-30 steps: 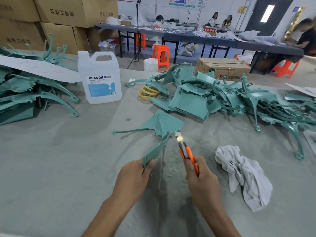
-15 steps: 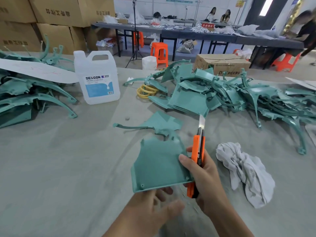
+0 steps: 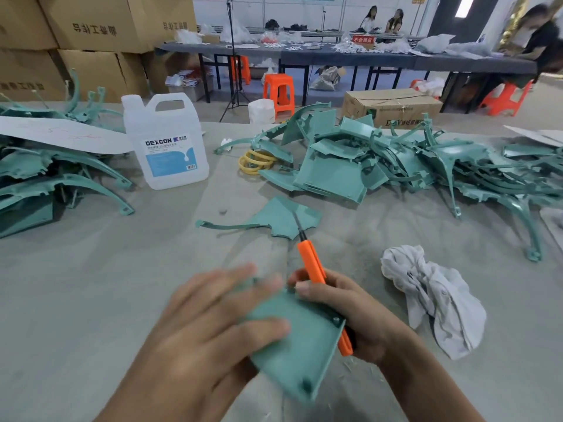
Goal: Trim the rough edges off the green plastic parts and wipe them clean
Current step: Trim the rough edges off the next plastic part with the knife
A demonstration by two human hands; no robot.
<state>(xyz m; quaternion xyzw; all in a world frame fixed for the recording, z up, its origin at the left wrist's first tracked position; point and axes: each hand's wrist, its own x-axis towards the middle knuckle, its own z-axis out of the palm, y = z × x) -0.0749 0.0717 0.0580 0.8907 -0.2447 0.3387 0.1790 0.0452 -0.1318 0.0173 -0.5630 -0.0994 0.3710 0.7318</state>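
Note:
A flat green plastic part sits low in front of me, between both hands. My left hand holds it, fingers over its far edge and thumb across its face. My right hand grips an orange utility knife and its thumb presses the part's right corner. The blade points away from me, toward another green part lying on the table. A crumpled white cloth lies to the right.
A large pile of green parts fills the back right, another pile the left. A white DEXCON jug stands at the back left, yellow rings beside it. Plastic shavings dot the grey table.
The green part has been turned and lowered toward me. My left hand shifted from under it to over its top. The knife stays in my right hand, now tilted left.

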